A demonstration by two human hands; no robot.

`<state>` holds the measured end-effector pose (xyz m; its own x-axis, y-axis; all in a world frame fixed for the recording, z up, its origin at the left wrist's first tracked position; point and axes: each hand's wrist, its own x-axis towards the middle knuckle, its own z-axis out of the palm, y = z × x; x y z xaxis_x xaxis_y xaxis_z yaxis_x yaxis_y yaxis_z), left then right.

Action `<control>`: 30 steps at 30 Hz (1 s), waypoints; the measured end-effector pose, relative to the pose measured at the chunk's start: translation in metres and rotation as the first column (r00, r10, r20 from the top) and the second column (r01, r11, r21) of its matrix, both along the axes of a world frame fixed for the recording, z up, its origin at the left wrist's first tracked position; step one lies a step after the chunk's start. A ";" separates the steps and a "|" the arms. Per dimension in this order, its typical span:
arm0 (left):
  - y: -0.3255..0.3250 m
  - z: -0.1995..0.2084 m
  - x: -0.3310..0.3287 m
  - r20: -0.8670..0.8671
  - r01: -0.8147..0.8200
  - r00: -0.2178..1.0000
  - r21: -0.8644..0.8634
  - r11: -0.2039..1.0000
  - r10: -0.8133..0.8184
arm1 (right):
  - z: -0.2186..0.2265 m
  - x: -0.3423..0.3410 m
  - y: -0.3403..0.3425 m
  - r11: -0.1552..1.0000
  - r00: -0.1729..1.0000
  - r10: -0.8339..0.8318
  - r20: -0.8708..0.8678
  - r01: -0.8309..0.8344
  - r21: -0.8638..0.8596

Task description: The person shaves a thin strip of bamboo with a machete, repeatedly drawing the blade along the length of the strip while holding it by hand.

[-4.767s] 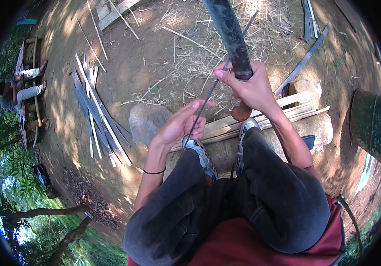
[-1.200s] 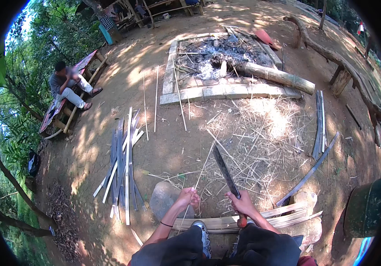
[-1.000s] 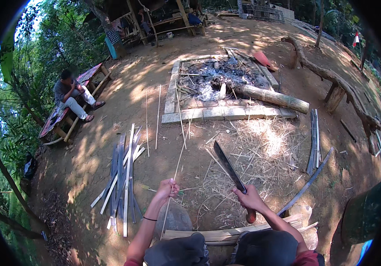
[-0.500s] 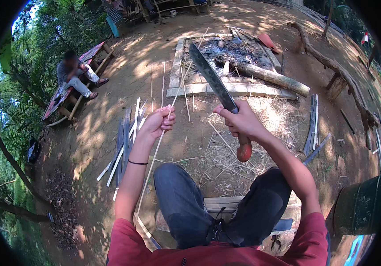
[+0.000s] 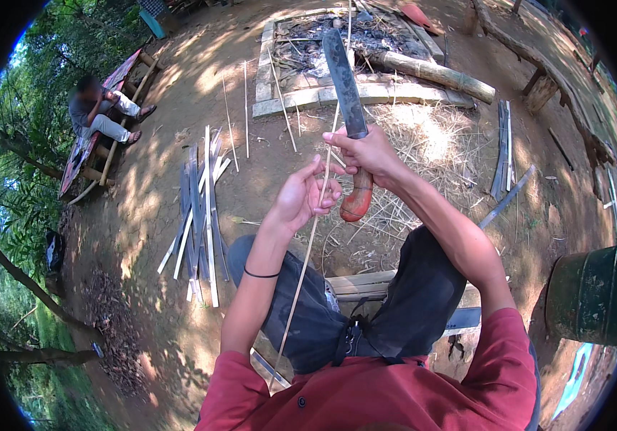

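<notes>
My right hand [image 5: 371, 159] is closed round the reddish wooden handle [image 5: 356, 202] of a machete. Its dark, scuffed blade [image 5: 346, 86] points up and away from me. A long, thin bamboo strip [image 5: 301, 287] slants from beside my left thigh, past both hands and up along the blade. The thumb of my right hand presses at the strip next to the base of the blade. Palm upward, my left hand [image 5: 307, 192] has its fingers loosely curled about the strip, just below the right hand and nearly touching it.
Split bamboo slats [image 5: 197, 215] lie piled on the left. Ahead, a fire pit [image 5: 366, 98] with a stone border holds ash and a bamboo log [image 5: 437, 72]. Shavings [image 5: 423, 158] cover the ground before it. A person [image 5: 96, 111] sits on a bench; a green drum [image 5: 588, 294] stands right.
My left hand has moved right, bringing the bamboo strip over to the machete. The right hand has come slightly left and up, and the blade stands more upright.
</notes>
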<state>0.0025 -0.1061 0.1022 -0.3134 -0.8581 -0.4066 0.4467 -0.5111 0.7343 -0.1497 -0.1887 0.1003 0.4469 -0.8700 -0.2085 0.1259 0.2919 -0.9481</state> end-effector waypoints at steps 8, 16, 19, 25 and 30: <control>0.019 -0.026 -0.009 0.052 0.069 0.997 -0.241 0.968 -0.058 | 0.008 -0.017 -0.013 0.992 0.995 -0.101 -0.027 0.098 -0.085; 0.017 -0.034 -0.014 0.204 -0.175 0.954 -0.205 0.963 0.217 | -0.009 -0.030 -0.007 0.949 0.964 -0.018 -0.264 -0.067 -0.310; 0.009 -0.033 -0.017 0.265 -0.192 0.931 -0.235 0.953 0.253 | -0.022 -0.035 0.002 0.707 0.856 -0.178 -0.485 -0.232 -0.669; 0.008 -0.037 -0.010 0.325 -0.265 0.884 -0.244 0.933 0.336 | -0.036 -0.022 0.026 0.540 0.699 -0.285 -0.656 -0.449 -0.712; 0.006 -0.049 -0.009 0.347 -0.311 0.854 -0.257 0.915 0.388 | -0.051 -0.018 0.027 0.439 0.625 -0.382 -0.681 -0.526 -0.728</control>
<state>-0.0067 -0.1003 0.0537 0.1691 -0.9522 -0.2545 0.2338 -0.2121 0.9489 -0.1678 -0.1621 0.0489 0.6162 -0.7223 0.3141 -0.6223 -0.6909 -0.3680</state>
